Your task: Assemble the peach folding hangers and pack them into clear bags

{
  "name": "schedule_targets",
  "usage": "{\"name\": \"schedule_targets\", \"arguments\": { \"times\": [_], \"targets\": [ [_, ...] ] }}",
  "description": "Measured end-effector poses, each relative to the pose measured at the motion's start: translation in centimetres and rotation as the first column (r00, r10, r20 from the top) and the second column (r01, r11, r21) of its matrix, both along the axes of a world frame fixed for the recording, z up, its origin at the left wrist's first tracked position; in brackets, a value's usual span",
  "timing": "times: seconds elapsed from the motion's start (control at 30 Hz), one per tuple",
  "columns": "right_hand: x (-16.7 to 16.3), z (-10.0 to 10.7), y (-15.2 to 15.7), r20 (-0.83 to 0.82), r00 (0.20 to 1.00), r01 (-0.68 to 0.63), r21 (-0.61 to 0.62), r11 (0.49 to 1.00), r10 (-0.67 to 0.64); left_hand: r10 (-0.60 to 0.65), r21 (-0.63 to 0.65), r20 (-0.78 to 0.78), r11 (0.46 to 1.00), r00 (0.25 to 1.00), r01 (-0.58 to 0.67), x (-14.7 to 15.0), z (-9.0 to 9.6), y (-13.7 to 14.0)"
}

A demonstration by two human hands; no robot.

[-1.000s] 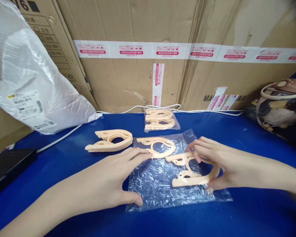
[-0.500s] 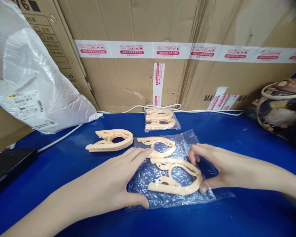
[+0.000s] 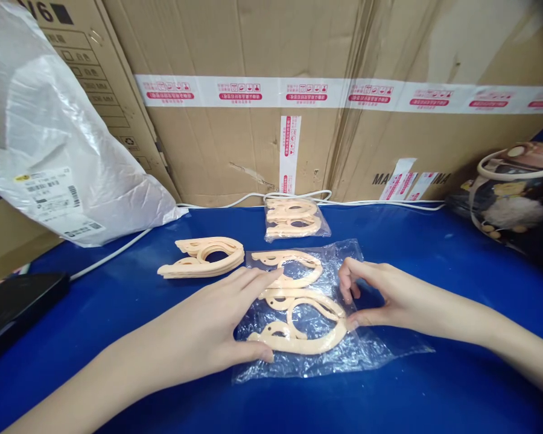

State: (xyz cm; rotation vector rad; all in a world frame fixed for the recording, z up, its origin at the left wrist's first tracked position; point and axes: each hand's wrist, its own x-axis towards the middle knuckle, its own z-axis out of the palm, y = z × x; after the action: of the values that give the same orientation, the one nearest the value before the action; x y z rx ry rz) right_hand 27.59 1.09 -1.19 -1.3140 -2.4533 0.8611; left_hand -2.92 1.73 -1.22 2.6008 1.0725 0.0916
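Note:
A clear plastic bag lies flat on the blue table, bearing cream folding hangers. The near folding hanger shows glints of film across it; the far folding hanger sits just above it. My left hand rests spread over the bag's left side, its fingertips at the far hanger and its thumb by the near hanger's left end. With its thumb at the near hanger's rounded right end, my right hand has curled fingers held apart from the thumb. Left of the bag is a loose stack of folding hangers.
A wrapped pack of hangers lies behind the bag. White cable runs along the foot of large cardboard boxes. At left are a white mailing bag and a black device; a dark clear-sided bag stands right.
The near hanger has slid left along the bag, closer to my left thumb. My right hand has moved left with it. My left hand has barely shifted.

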Motion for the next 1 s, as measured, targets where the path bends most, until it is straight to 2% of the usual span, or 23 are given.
{"name": "schedule_targets", "arguments": {
  "times": [0.13, 0.27, 0.37, 0.5, 0.63, 0.87, 1.0],
  "targets": [
    [0.1, -0.3, 0.2, 0.056, 0.998, 0.000, 0.072, 0.997, -0.004, 0.006, 0.015, -0.004, 1.000, 1.000, -0.006, 0.0, 0.0, 0.1],
    [0.6, -0.4, 0.4, 0.092, 0.996, -0.003, 0.138, 0.990, -0.010, 0.070, 0.115, -0.024, 0.991, 0.997, -0.067, 0.1, -0.1, 0.1],
    [0.7, -0.7, 0.5, 0.108, 0.992, 0.048, 0.157, 0.986, -0.065, 0.084, 0.164, -0.024, 0.983, 0.996, -0.079, 0.1, -0.2, 0.2],
    [0.5, -1.2, 0.7, 0.186, 0.973, 0.093, 0.211, 0.973, -0.134, 0.058, 0.155, -0.013, 0.986, 0.998, -0.056, 0.3, -0.1, 0.4],
    [0.3, -1.2, 0.7, 0.209, 0.975, 0.025, 0.242, 0.970, -0.078, 0.064, 0.150, -0.001, 0.987, 0.998, -0.063, 0.4, -0.2, 0.5],
    [-0.1, -1.1, 0.7, 0.079, 0.997, -0.023, 0.247, 0.969, 0.004, 0.078, 0.145, -0.014, 0.987, 0.997, -0.075, -0.1, 0.0, 0.4],
    [-0.3, -1.5, 0.6, 0.087, 0.996, -0.056, 0.298, 0.953, 0.032, 0.108, 0.156, 0.021, 0.982, 0.994, -0.110, -0.2, 0.4, 0.3]
  ]
}}
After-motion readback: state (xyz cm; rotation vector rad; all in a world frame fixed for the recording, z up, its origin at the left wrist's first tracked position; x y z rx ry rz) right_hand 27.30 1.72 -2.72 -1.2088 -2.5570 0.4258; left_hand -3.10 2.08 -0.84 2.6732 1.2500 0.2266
